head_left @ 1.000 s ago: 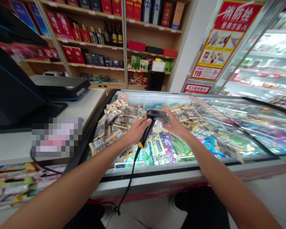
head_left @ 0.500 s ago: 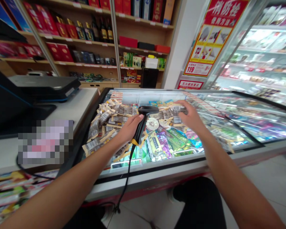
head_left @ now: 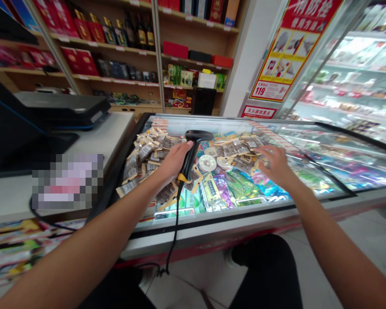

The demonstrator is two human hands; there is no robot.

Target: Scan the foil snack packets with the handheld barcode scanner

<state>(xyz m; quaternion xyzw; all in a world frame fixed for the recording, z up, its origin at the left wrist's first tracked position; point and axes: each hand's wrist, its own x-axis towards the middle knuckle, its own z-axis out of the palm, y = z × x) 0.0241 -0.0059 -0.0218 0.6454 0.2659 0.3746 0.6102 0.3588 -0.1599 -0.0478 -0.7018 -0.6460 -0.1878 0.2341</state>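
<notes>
My left hand [head_left: 172, 161] is wrapped round the handle of a black barcode scanner [head_left: 193, 148], whose head points right over the glass lid of a chest freezer [head_left: 231, 214]. A black cable hangs from the scanner down to the floor. My right hand [head_left: 275, 163] hovers with fingers spread over a heap of small brown snack packets [head_left: 241, 150] lying on the lid; it holds nothing. More of the same packets [head_left: 148, 156] are piled to the left of the scanner. Two round white tins [head_left: 207, 163] lie between my hands.
A white counter [head_left: 109, 137] on the left carries a black screen [head_left: 16, 128] and a black printer [head_left: 64, 109]. Wooden shelves [head_left: 186, 60] with boxes and bottles stand behind. A red notice [head_left: 292, 47] and a glass-fronted chiller [head_left: 357, 86] are at the right.
My right hand has let go of the packet it held near the scanner head and moved right and down over the packet heap, fingers now spread. The left hand with the scanner has barely moved.
</notes>
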